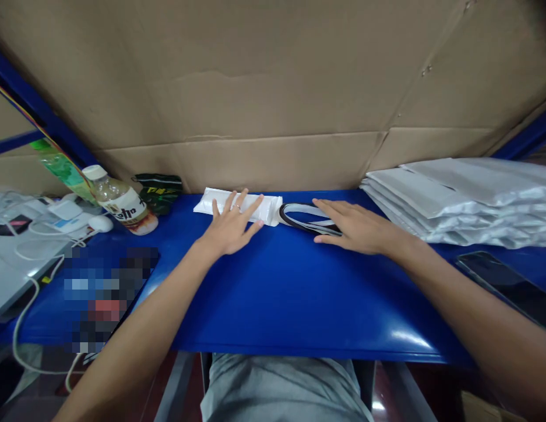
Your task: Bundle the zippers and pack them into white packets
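Observation:
My left hand (231,225) lies with spread fingers on a white padded packet (205,202) at the back of the blue table (273,293). A ring shows on one finger. Beside the packet's right end is a flat loop of black and white strip (294,218), perhaps a coiled strap; its exact kind is unclear. My right hand (356,225) rests over the right end of this loop, fingers stretched out and thumb apart on the near side. That end of the loop is hidden under the hand.
A stack of white mailer bags (457,202) stands at right, with a dark phone (510,287) in front. At left are a drink bottle (123,202), a dark green packet (158,190), white cables and chargers (70,217), and a blurred-out object (109,293). Cardboard (273,88) walls the back.

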`<state>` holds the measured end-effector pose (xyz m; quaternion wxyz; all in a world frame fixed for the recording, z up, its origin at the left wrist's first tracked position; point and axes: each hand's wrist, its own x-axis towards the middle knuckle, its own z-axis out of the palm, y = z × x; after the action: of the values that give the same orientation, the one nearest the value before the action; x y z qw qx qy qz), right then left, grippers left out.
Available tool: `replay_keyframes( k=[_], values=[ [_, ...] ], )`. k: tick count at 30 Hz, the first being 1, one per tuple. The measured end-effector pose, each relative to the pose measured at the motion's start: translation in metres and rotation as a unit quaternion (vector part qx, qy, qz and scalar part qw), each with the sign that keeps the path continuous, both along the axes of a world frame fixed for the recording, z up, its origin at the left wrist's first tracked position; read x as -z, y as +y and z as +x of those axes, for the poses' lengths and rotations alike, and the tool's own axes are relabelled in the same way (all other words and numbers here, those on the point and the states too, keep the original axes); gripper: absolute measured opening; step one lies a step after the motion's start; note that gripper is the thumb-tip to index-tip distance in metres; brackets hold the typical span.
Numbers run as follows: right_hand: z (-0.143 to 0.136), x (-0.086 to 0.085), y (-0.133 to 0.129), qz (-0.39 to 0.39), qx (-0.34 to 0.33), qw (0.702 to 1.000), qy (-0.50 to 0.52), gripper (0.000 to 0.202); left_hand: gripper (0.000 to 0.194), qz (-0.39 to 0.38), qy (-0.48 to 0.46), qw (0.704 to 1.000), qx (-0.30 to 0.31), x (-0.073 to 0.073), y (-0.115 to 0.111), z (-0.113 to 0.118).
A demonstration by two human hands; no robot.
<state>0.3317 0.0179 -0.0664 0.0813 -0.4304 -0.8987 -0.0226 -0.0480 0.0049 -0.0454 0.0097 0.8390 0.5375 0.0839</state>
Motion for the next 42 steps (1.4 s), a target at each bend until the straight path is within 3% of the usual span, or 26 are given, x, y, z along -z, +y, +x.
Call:
replay_keyframes(
  k=[3, 7, 11, 13, 17, 20, 22, 25, 28, 30, 32, 37, 42],
  values=[
    [-0.009, 0.010, 0.001, -0.013, -0.018, 1.000, -0.007, 0.091, 0.067, -0.105, -0.003, 0.994, -0.009, 0.015, -0.002, 0.011],
    [-0.009, 0.015, 0.004, 0.016, 0.006, 1.000, -0.006, 0.084, 0.060, -0.152, 0.011, 0.988, 0.017, 0.013, 0.007, -0.004],
    [-0.005, 0.016, 0.006, 0.009, 0.013, 1.000, 0.000, 0.085, 0.048, -0.109, 0.005, 0.994, 0.028, 0.000, 0.011, -0.014],
    [-0.004, 0.016, 0.007, -0.011, 0.011, 1.000, -0.003, 0.085, 0.044, -0.070, 0.015, 0.997, 0.004, -0.002, 0.010, -0.012],
    [-0.003, 0.014, 0.010, 0.008, 0.036, 0.999, -0.020, 0.087, 0.063, -0.013, 0.005, 0.994, -0.110, 0.006, 0.006, 0.001],
    [-0.003, 0.012, 0.010, 0.022, 0.033, 0.998, -0.039, 0.080, 0.079, -0.003, -0.003, 0.991, -0.134, 0.011, 0.003, 0.006],
    [-0.003, 0.011, 0.010, 0.026, 0.017, 0.998, -0.046, 0.071, 0.072, -0.032, 0.037, 0.993, -0.108, 0.005, 0.001, 0.002],
    [-0.004, 0.010, 0.010, 0.035, 0.002, 0.998, -0.048, 0.064, 0.057, -0.102, 0.096, 0.987, -0.078, -0.017, -0.002, -0.015],
    [-0.004, 0.008, 0.009, 0.036, -0.004, 0.998, -0.049, 0.060, 0.052, -0.134, 0.094, 0.977, -0.134, -0.031, -0.004, -0.027],
    [-0.005, 0.008, 0.009, 0.035, -0.005, 0.998, -0.045, 0.060, 0.069, -0.106, 0.068, 0.969, -0.212, -0.027, -0.002, -0.029],
    [-0.004, 0.009, 0.008, 0.034, 0.000, 0.999, -0.035, 0.061, 0.084, -0.098, 0.058, 0.958, -0.264, -0.014, 0.001, -0.026],
    [-0.003, 0.010, 0.007, 0.032, 0.005, 0.999, -0.027, 0.063, 0.081, -0.123, 0.058, 0.955, -0.264, 0.015, 0.012, -0.029],
    [-0.005, 0.009, 0.006, 0.033, 0.005, 0.999, -0.037, 0.061, 0.074, -0.110, 0.061, 0.953, -0.277, 0.014, 0.018, -0.039]
  ],
)
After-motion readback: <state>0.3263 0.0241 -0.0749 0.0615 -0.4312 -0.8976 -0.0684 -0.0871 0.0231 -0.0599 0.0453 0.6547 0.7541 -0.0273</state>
